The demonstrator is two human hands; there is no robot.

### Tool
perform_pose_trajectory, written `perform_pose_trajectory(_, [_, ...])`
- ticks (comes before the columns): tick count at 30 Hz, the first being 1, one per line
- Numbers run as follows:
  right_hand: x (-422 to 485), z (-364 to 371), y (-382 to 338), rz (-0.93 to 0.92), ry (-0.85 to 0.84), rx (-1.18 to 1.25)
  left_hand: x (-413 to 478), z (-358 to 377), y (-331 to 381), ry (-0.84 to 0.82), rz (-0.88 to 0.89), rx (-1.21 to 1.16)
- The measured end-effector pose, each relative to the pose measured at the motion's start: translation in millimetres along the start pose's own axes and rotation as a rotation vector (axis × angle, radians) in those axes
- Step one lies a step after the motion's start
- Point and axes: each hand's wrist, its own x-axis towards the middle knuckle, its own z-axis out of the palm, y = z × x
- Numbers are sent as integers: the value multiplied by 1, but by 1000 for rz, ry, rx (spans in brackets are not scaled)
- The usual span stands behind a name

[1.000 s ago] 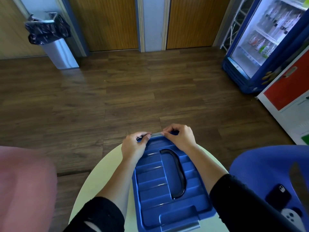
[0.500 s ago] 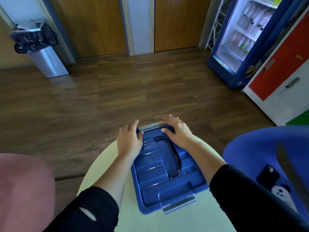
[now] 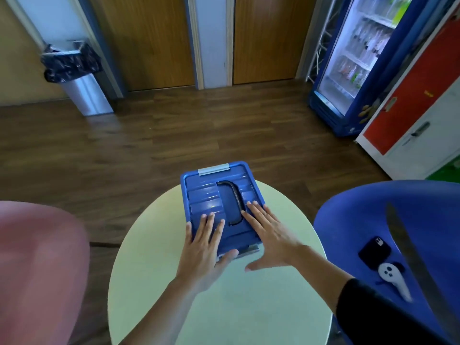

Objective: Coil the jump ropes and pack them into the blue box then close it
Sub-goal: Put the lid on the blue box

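The blue box (image 3: pixel 211 192) sits on the far part of a round pale table (image 3: pixel 224 302) with its lid down. A black carry handle (image 3: pixel 235 200) lies flat in the lid, and a grey latch (image 3: pixel 213 169) shows at the far edge. My left hand (image 3: pixel 205 242) lies flat on the lid's near left part, fingers spread, thumb by the near grey latch (image 3: pixel 250 249). My right hand (image 3: pixel 270 235) rests flat on the near right part, fingers apart. No jump ropes are visible.
A blue chair (image 3: pixel 388 227) at the right holds a black phone (image 3: pixel 374 250) and a white controller (image 3: pixel 393 277). A pink chair (image 3: pixel 37 265) stands at the left. Beyond the wooden floor are a bin (image 3: pixel 79 78), a drinks fridge (image 3: pixel 353 58) and a red-and-white cabinet (image 3: pixel 423 115).
Both hands have moved from the box's far latch back to the near end of the lid and now lie flat. The view has pulled back, showing more table.
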Motion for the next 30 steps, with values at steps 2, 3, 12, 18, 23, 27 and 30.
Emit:
perform_pose_trajectory(2, [2,6,2,-11,3,-37,-11,6,2,-6,57,70])
perform_pose_trajectory(3, [4,8,4,-14,15,-34,-14,8,2,-2,74,98])
perform_pose_trajectory(12, [6,16,9,-77,127,23,-9,23,0,142,36,11])
perform_pose_trajectory(18, [7,8,11,-90,13,-44,-8,25,-5,162,57,-49])
perform_pose_trajectory(23, [8,8,12,-83,15,-75,-8,26,-2,204,16,-178])
perform_pose_trajectory(27, [9,10,8,-30,28,11,-5,27,4,307,-74,-355])
perform_pose_trajectory(30, [10,9,3,22,41,76,-2,26,9,352,-139,-399])
